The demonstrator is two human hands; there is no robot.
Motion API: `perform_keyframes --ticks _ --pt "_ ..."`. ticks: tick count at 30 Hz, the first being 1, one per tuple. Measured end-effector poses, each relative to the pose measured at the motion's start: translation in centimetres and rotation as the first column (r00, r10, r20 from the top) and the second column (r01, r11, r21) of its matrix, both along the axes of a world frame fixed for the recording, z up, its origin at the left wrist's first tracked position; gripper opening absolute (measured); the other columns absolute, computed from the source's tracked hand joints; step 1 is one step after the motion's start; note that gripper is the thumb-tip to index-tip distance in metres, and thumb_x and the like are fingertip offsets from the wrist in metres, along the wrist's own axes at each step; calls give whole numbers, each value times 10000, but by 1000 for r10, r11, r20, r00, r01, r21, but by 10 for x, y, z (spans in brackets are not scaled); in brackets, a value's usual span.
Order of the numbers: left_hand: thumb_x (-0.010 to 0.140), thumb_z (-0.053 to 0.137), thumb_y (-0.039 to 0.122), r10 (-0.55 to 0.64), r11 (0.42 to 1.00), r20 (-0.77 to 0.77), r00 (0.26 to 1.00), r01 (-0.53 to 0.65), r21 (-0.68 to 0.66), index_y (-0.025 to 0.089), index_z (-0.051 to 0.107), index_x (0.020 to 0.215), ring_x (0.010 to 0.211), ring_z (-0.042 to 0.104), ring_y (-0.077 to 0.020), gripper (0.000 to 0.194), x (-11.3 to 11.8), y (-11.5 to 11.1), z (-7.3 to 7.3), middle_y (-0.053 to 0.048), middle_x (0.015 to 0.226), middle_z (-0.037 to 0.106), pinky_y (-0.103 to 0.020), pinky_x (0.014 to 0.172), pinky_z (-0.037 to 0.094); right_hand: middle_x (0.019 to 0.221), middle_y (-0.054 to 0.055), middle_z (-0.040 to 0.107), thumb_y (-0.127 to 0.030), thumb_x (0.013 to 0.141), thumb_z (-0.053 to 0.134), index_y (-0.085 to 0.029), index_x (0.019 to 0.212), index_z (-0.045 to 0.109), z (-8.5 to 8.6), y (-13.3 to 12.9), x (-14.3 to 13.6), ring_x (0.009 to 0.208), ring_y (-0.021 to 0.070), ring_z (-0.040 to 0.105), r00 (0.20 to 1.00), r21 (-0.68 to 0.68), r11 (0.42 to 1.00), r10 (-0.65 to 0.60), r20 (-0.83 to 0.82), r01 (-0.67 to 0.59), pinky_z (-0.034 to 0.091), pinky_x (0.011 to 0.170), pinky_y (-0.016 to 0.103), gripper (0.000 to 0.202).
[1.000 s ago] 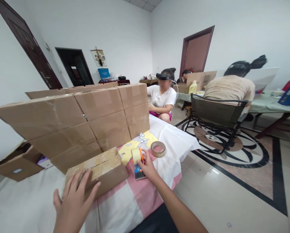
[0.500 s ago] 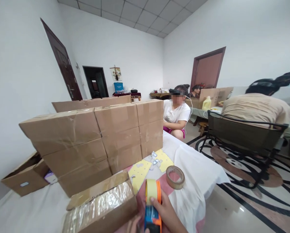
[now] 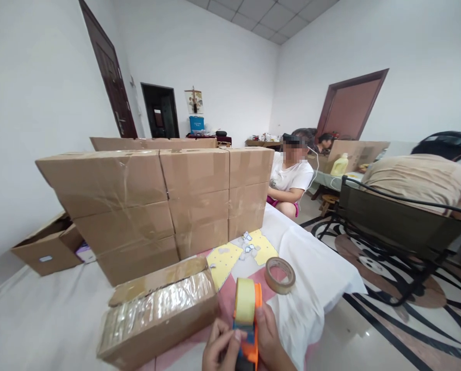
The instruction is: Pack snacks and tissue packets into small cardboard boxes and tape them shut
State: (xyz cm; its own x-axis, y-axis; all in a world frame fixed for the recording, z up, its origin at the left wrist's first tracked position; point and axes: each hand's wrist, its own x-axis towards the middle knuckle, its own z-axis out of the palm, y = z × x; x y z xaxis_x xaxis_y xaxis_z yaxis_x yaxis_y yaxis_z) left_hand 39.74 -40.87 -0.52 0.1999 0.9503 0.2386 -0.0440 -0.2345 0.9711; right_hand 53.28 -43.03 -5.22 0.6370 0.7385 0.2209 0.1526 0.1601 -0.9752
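Note:
An orange and blue tape dispenser [image 3: 258,330] with a roll of yellowish tape [image 3: 245,301] stands upright near the bottom centre. My right hand [image 3: 271,337] is wrapped round its right side. On its left side, my left hand [image 3: 221,346] has its fingers bent together at the front of the dispenser; whether they pinch the tape end is too small to tell. Left of my hands lies an open cardboard box [image 3: 168,330] filled with clear-wrapped packs. A loose roll of brown tape [image 3: 280,275] lies beyond my right hand on the cloth.
Taped cardboard boxes [image 3: 133,180] are stacked in rows behind the open box. Another open carton [image 3: 47,252] sits at the far left. A person in white [image 3: 292,180] crouches past the table [image 3: 330,273]; another bends over by a dark chair [image 3: 392,221] at the right.
My left hand has risen into view to the front of the dispenser. My right hand has shifted its hold along the dispenser's right side. The camera view has shifted slightly.

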Motion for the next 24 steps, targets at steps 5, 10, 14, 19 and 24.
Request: perform_keyframes --ticks 5,10,14,19,24 --pt "852 610 630 -124 992 -79 989 124 3 206 820 835 671 576 -189 474 -3 -8 30 -55 699 576 -254 617 472 773 85 663 -689 937 389 -202 899 713 14 -1 1 688 220 592 999 23 999 37 10 -37 538 659 341 586" --pt "872 522 685 -110 994 -139 984 111 -5 220 802 953 766 665 -234 549 -14 -22 30 -102 829 729 -282 735 538 743 80 637 -724 905 418 -215 830 701 17 0 -2 693 226 570 996 62 997 -42 83 37 530 698 368 586" --pt "782 545 793 -168 972 -128 977 143 -189 172 773 1031 505 554 -173 707 -24 -30 7 -59 604 665 -247 492 455 820 117 678 -731 896 422 -214 927 729 16 -1 -8 779 265 603 985 112 993 -49 163 31 526 834 444 602" --pt "679 640 820 -181 920 41 983 184 -346 151 641 1282 394 443 -123 901 -25 -33 -15 9 462 552 -213 408 359 1000 153 704 -684 919 429 -218 1010 734 17 -2 -12 945 297 630 983 141 990 -32 179 6 497 955 483 564" --pt "710 660 777 -172 929 99 980 195 -316 123 454 1449 356 367 -82 1008 -24 -34 -16 19 481 571 -184 386 302 940 148 701 -746 883 431 -207 993 724 19 -3 -15 924 300 628 988 145 985 -112 109 95 508 925 487 624"
